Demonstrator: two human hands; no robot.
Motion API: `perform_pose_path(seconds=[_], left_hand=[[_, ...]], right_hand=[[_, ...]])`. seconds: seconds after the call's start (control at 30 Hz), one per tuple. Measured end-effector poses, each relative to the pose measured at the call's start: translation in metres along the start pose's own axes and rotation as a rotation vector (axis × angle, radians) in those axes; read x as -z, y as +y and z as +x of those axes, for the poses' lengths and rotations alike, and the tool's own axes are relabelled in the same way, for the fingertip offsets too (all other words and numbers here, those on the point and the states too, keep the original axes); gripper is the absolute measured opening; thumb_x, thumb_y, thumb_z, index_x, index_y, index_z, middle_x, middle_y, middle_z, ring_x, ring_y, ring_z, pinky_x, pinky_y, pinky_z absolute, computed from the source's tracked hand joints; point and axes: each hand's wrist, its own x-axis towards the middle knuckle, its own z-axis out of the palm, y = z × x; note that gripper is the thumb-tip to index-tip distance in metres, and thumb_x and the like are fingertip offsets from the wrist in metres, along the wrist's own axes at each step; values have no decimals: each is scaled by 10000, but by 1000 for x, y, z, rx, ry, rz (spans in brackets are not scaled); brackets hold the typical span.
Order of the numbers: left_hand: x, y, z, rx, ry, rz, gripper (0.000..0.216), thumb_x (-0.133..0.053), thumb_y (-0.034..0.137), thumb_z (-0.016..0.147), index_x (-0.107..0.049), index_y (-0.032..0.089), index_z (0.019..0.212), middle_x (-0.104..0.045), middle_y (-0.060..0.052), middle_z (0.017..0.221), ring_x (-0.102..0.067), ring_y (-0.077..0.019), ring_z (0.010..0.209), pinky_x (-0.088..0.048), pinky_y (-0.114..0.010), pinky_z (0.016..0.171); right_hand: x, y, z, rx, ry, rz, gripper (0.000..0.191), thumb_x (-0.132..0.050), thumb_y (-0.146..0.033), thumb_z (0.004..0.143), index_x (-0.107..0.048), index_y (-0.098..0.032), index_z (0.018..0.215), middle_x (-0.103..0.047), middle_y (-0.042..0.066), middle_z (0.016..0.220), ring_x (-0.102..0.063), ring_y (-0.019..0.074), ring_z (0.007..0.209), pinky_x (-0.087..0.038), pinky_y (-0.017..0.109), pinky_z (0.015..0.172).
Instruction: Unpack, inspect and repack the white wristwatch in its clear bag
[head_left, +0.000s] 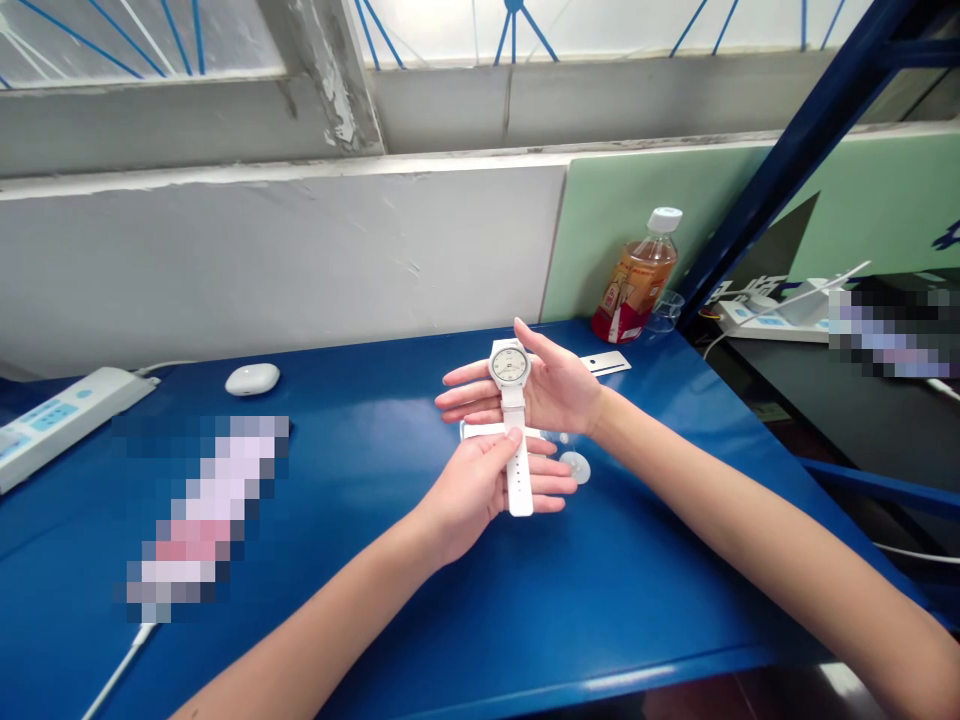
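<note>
A white wristwatch [511, 400] with a round pale dial is held above the blue table [360, 560], its strap hanging down. My left hand [480, 485] pinches the lower strap between thumb and fingers. My right hand [551, 390] lies open behind the watch head, fingers stretched out to the left, the dial resting against them. A small white card [480, 431] shows between the two hands, and a small clear round disc [576, 467] lies on the table just right of my left fingers.
A white oval case [253, 379] and a power strip [64, 420] lie at the left. A tea bottle [637, 280] and a clear cup [664, 310] stand at the back right, with a white tag [606, 363] nearby. A blue shelf post [787, 150] rises on the right.
</note>
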Motion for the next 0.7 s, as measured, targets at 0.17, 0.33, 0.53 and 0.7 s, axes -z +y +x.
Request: perform_pose_path(seconds=[0.17, 0.33, 0.53, 0.7], left_hand=[[0, 0, 0, 11, -10, -11, 325, -442, 261, 1028, -674, 38, 983, -764, -207, 882, -764, -252, 768, -620, -340, 685], [1, 0, 0, -2, -45, -30, 315, -490, 306, 1012, -677, 54, 982, -761, -184, 872, -756, -235, 746, -610, -323, 670], [0, 0, -2, -165, -62, -29, 376, -731, 411, 859, -689, 69, 1008, -746, -108, 806, -716, -182, 685, -586, -292, 692], [-2, -3, -2, -221, -51, -20, 431, -718, 457, 861, -673, 80, 1065, -739, -93, 838, -698, -168, 666, -560, -281, 682]], right_hand=[[-1, -2, -1, -11, -13, 12, 869, -97, -659, 961, -623, -16, 1215, -651, 236, 1277, -623, 314, 1197, -388, 439, 1092], [-3, -3, -1, 25, 10, 39, 765, -85, -508, 980, -610, -13, 1234, -670, 219, 1250, -642, 289, 1170, -419, 437, 1068], [0, -2, 0, 127, 125, 13, 568, -253, -434, 1036, -697, -81, 1040, -767, 108, 925, -736, 200, 917, -569, 289, 830], [3, 2, 6, 255, 309, -21, 333, -627, -432, 920, -668, -164, 727, -704, 7, 640, -736, 142, 734, -564, 198, 667]])
